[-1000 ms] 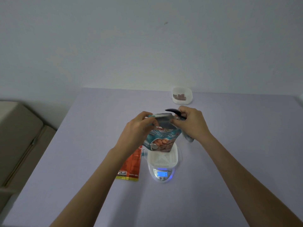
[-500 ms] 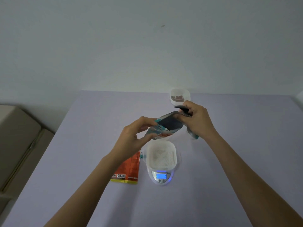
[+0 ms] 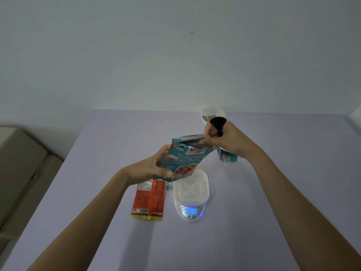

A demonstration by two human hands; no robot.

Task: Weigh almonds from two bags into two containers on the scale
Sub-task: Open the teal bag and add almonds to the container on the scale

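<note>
Risk first, by judgement: teal almond bag (image 3: pixel 185 159) held above and a bit left/far of empty white container (image 3: pixel 191 187) on scale (image 3: pixel 191 211). If tipped w/ mouth off-centre, nuts could spill onto table (image 3: pixel 97 153) or hit scale rim; a fast dump could overshoot target wt. Display reads 0.

Far left: beige furniture, out of play.

Orange bag (image 3: pixel 149 199): flat on table, just left of scale, untouched.

Left hand (image 3: pixel 154 169): closed round lower left side of teal bag, thumb on front, fingers behind.

Right hand (image 3: pixel 226 141): pinching bag's top right corner, thumb + forefinger at opened silver mouth; also clutching a black tool, prob. scissors handle (image 3: pixel 217 123), and a torn teal strip (image 3: pixel 227 158) hanging under palm.

Far right: second container (image 3: pixel 210 112), some almonds inside, partly hidden behind right hand.
</note>
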